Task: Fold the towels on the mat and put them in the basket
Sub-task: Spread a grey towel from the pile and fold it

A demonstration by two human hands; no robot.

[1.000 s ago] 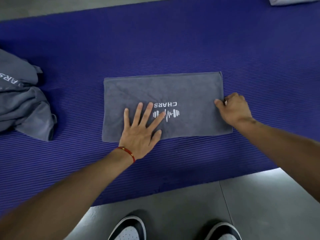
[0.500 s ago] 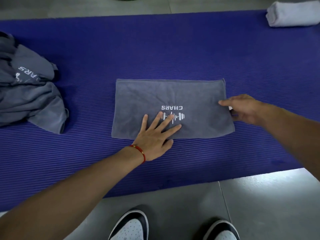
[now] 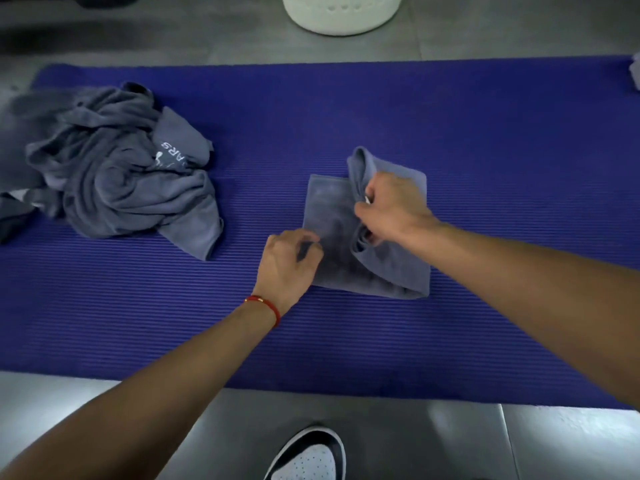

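Left hand (image 3: 289, 261): fingers curled, pinching the near-left edge of the grey towel (image 3: 332, 216); a light pinch could let that edge drag.
Right hand (image 3: 391, 206): fingers clenched on the towel's right end, carrying it leftward over the middle; released short, the layers would land skewed.
Towel: lies half folded mid-mat (image 3: 485, 140).
Unfolded pile (image 3: 117, 174): heaped well apart, left.
Basket (image 3: 341, 19): beyond the mat's far edge; a loose fold could open in transit.

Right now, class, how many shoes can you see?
1: a black-and-white shoe on the grey floor at the bottom edge, below the mat. A second may be out of view.
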